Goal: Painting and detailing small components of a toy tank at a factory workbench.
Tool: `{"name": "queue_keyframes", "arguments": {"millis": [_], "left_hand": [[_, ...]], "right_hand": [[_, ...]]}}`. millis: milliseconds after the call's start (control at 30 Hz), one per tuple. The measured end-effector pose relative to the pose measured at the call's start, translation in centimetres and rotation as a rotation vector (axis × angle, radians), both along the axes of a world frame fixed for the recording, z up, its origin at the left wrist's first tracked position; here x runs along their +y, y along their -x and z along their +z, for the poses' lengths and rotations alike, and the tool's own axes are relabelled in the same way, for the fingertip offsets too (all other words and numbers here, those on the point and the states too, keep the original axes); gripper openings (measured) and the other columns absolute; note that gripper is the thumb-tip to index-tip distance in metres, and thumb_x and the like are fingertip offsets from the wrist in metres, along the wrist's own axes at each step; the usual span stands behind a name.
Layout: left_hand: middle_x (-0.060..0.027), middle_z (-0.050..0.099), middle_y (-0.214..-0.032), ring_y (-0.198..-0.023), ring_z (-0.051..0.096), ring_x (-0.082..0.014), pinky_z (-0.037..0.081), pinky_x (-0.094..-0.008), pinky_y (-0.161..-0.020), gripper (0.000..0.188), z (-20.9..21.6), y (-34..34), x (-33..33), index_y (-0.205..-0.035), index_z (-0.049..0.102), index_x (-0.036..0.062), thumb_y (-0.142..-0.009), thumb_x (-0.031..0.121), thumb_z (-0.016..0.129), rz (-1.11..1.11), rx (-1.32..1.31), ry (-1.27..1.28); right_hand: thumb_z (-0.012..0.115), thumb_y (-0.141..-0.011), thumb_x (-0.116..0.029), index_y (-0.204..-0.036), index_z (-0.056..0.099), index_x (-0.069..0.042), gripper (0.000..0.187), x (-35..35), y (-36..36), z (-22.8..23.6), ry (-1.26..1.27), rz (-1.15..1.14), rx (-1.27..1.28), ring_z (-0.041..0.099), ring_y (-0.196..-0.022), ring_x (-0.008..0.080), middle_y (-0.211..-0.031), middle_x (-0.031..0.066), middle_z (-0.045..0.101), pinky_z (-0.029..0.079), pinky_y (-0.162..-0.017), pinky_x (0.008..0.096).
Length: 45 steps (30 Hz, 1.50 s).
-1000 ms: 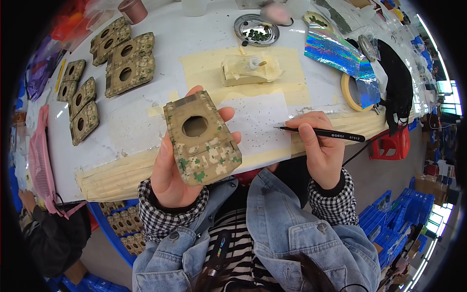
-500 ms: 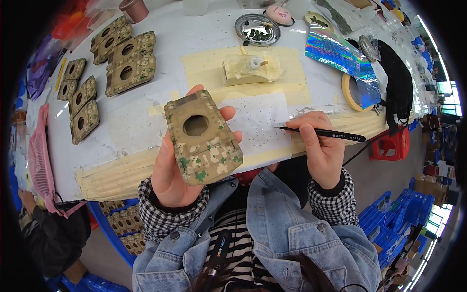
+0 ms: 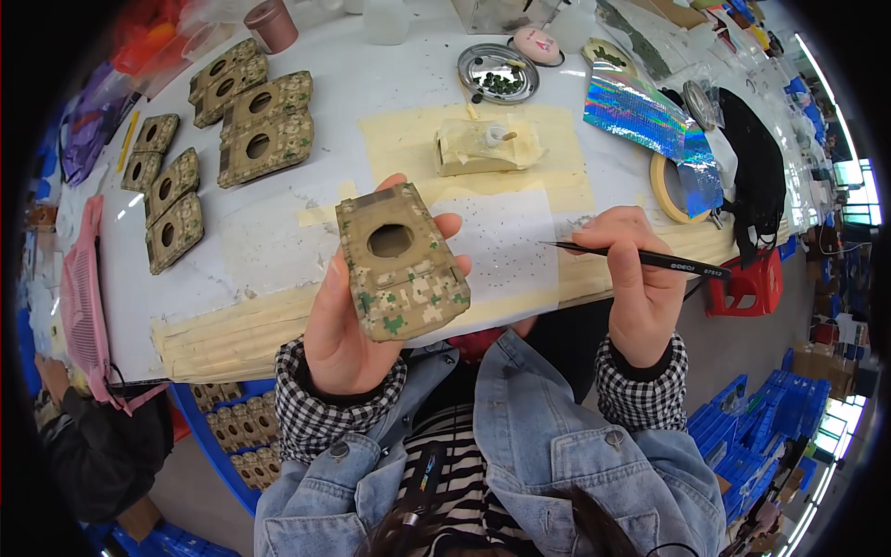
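My left hand [image 3: 345, 320] holds up a tan block with a round hole and green and white camouflage patches [image 3: 401, 263], tilted toward me above the table's near edge. My right hand [image 3: 634, 278] grips a thin black tool [image 3: 640, 259], its tip pointing left over a white sheet [image 3: 501, 246] dotted with tiny dark specks. The tool's tip is apart from the block, to its right.
Several more camouflage blocks [image 3: 264, 130] lie at the table's left and back left. A cream taped piece [image 3: 483, 146] sits mid-table, a metal dish of dark bits [image 3: 498, 73] behind it. Holographic foil [image 3: 650, 121] and a tape roll [image 3: 670, 188] lie right. A red stool [image 3: 750, 278] stands beyond the right edge.
The block in my left hand has shifted slightly; the right hand with the tool stays almost in place.
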<state>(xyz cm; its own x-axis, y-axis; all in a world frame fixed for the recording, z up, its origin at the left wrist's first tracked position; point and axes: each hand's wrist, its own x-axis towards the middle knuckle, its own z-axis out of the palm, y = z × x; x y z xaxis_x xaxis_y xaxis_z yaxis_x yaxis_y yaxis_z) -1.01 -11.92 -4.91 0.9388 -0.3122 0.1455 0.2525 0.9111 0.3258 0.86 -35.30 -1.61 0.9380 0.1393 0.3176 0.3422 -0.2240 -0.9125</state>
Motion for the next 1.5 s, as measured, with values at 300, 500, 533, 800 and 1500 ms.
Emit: {"name": "queue_keyframes", "arguments": {"millis": [300, 500, 533, 800, 1500], "left_hand": [[-0.0219, 0.036, -0.137, -0.123, 0.044, -0.0293, 0.037, -0.0416, -0.104, 0.057, 0.4, 0.2, 0.9, -0.144, 0.015, 0.0089, -0.098, 0.041, 0.026, -0.109, 0.045, -0.038], [-0.0155, 0.035, -0.139, -0.123, 0.044, -0.0241, 0.040, -0.0353, -0.103, 0.060, 1.2, 0.5, 0.5, -0.141, 0.017, 0.0015, -0.098, 0.043, 0.024, -0.040, 0.127, -0.063], [-0.0149, 0.035, -0.139, -0.123, 0.044, -0.0238, 0.040, -0.0354, -0.103, 0.059, 1.1, 0.5, 0.5, -0.141, 0.018, 0.0015, -0.098, 0.042, 0.024, -0.044, 0.125, -0.074], [-0.0140, 0.035, -0.139, -0.124, 0.043, -0.0232, 0.040, -0.0358, -0.104, 0.058, 1.0, 0.6, 0.6, -0.141, 0.019, 0.0011, -0.099, 0.041, 0.023, -0.052, 0.108, -0.081], [-0.0134, 0.033, -0.140, -0.123, 0.044, -0.0218, 0.042, -0.0353, -0.102, 0.058, 0.9, 0.5, 0.7, -0.141, 0.018, 0.0015, -0.099, 0.041, 0.024, -0.074, 0.101, -0.095]], "right_hand": [[0.059, -0.086, -0.014, -0.091, 0.067, -0.001, 0.017, 3.9, -2.9, 4.8, 0.012, 0.475, -0.254, 0.057, -0.081, 0.0204, -0.085, 0.0074, 0.067, 0.043, -0.082, 0.0349], [0.061, -0.085, -0.011, -0.091, 0.067, 0.000, 0.014, 5.9, -3.4, 5.4, -0.024, 0.567, -0.178, 0.061, -0.078, 0.0219, -0.085, 0.0099, 0.067, 0.045, -0.085, 0.0361], [0.061, -0.085, -0.010, -0.091, 0.067, 0.000, 0.013, 6.0, -3.5, 5.4, -0.017, 0.581, -0.176, 0.061, -0.078, 0.0219, -0.085, 0.0100, 0.067, 0.046, -0.084, 0.0354], [0.055, -0.090, -0.019, -0.092, 0.066, 0.003, 0.025, 6.1, -3.6, 5.7, 0.067, 0.602, -0.150, 0.062, -0.083, 0.0234, -0.089, 0.0134, 0.068, 0.048, -0.089, 0.0430], [0.064, -0.081, -0.005, -0.091, 0.067, 0.001, 0.012, 6.5, -4.1, 5.8, 0.087, 0.629, -0.198, 0.063, -0.080, 0.0226, -0.086, 0.0104, 0.067, 0.049, -0.074, 0.0312]]}}
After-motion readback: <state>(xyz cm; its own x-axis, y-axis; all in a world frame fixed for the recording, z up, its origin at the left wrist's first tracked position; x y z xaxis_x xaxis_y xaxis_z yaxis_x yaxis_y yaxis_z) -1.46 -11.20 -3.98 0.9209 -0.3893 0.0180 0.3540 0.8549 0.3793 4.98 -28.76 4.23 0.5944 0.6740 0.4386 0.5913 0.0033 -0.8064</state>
